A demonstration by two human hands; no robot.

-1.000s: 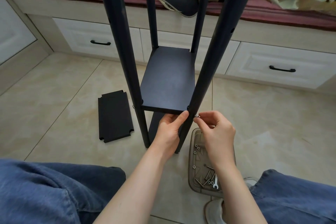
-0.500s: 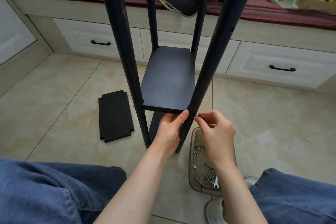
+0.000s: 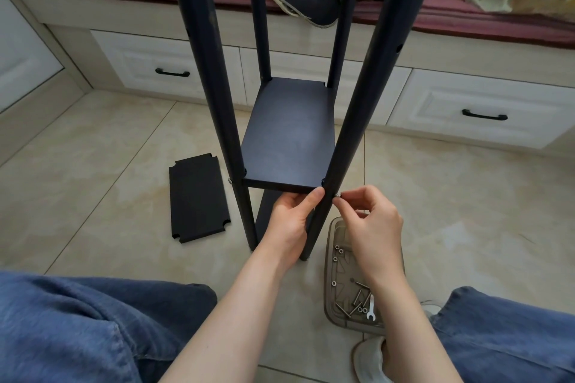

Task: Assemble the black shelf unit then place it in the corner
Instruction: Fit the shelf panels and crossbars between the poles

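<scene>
Floor: pale beige tiles; a person sits here in blue jeans, with the work between their knees.
Bench: a white drawer front with a black handle, under a pink cushion, runs across the back.
Shelf unit: the task's piece stands upright on the tiles just in front of the person, not yet in any corner. It has four dark round posts.
Front right post: leans slightly in the wide-angle view; an empty hole higher up probably waits for a later shelf.
Shelf board: black and level between the posts, with its near right corner meeting the front right post.
Loose panel: a second black board with notched corners lies flat on the tiles to the left, unfitted.
Tray: a clear plastic dish beside the right knee, keeping the hardware within reach.
Left hand: thumb on the board's front edge, fingers curled underneath, holding the corner steady against the post.
Right hand: fingertips pinched narrowly on the bolt at the post's outer side.
Wrench: small, silver, lying in the tray, unused.
Bolt: tiny and silver; it seems to be partly in its hole, though this is hard to tell.
</scene>
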